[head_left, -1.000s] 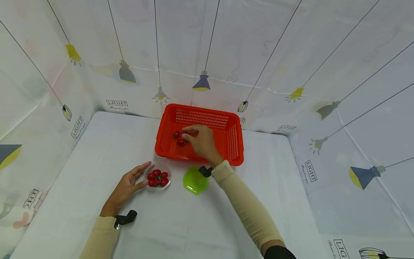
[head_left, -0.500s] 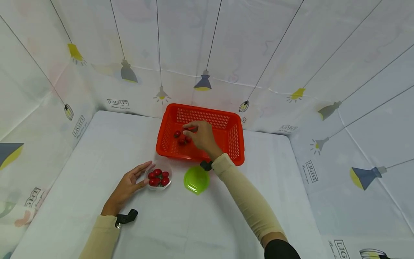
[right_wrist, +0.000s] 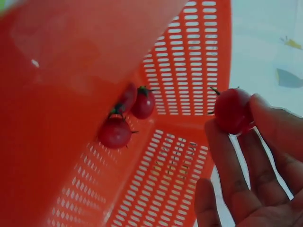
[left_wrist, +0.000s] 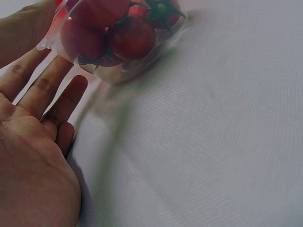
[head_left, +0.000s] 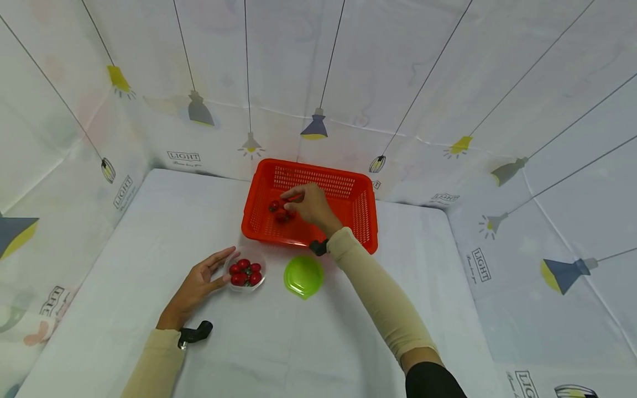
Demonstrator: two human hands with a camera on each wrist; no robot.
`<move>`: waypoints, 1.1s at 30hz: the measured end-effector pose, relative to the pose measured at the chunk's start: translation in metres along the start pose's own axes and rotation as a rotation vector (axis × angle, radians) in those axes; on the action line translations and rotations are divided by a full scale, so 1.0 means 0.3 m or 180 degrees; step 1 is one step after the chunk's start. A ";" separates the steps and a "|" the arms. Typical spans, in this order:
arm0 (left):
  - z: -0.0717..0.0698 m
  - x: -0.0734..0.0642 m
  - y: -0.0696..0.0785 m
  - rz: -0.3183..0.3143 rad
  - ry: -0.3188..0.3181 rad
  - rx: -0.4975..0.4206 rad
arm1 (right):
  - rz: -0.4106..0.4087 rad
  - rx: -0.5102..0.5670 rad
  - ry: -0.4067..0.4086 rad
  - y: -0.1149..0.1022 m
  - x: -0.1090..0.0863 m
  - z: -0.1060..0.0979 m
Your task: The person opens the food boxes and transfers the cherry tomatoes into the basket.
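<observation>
My left hand holds the side of a small clear plastic container, thumb and fingers spread around its wall. Several red cherry tomatoes with green stems lie in it. Over the red basket, my right hand pinches one cherry tomato between thumb and fingers, as the right wrist view shows. A few loose cherry tomatoes sit in a corner of the basket, below and beside that hand. The left wrist view shows only the container's lower part.
A green lid lies on the white-covered table, right of the container and in front of the basket. The slotted basket stands near the back wall, which is printed with lamps.
My right hand has risen slightly away from the tomatoes in the basket, pinching one of them. My left hand stays at the container; the head view has shifted a little.
</observation>
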State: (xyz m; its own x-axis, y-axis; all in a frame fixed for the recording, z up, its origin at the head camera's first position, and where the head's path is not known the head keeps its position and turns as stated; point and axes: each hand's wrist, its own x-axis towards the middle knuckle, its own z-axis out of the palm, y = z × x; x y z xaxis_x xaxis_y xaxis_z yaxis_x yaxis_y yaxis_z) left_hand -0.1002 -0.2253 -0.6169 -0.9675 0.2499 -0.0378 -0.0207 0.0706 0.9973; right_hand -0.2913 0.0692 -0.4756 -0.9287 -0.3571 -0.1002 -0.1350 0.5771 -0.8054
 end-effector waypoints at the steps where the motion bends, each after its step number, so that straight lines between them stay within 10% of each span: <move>1: 0.000 0.000 -0.001 -0.0006 0.0000 -0.0001 | 0.0027 -0.0012 -0.0022 0.002 0.005 0.000; 33: 0.002 -0.002 -0.004 -0.0051 0.0029 -0.0144 | 0.0264 0.0019 -0.0500 0.141 0.143 -0.086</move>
State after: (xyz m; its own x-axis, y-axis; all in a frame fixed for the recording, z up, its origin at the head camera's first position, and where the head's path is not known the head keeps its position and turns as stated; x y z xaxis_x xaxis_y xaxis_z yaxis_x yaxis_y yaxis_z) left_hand -0.0995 -0.2250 -0.6180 -0.9693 0.2402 -0.0534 -0.0474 0.0307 0.9984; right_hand -0.3457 0.0972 -0.4989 -0.8710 -0.4191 -0.2563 -0.0576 0.6053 -0.7939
